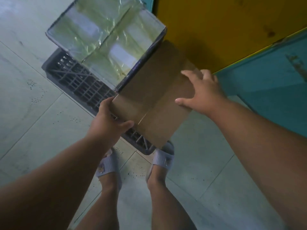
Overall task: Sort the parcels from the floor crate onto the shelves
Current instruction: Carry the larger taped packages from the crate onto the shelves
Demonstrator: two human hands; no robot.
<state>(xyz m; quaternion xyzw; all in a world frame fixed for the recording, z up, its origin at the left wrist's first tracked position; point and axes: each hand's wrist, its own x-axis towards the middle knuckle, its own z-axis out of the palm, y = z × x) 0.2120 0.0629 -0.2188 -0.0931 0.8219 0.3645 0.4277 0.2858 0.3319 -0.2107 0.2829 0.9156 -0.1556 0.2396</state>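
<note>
Looks like a small stockroom / parcel sorting area, not a home room. Pale tiled floor (41, 113) w/ speckled dirt, dark grey slatted plastic crate (79, 83) sitting on it, tape-wrapped cardboard parcel (106, 39) in the crate, yellow and teal painted wooden shelving panels (232, 30) at right.

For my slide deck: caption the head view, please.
Both hands lift a brown parcel above the floor crate.
</note>
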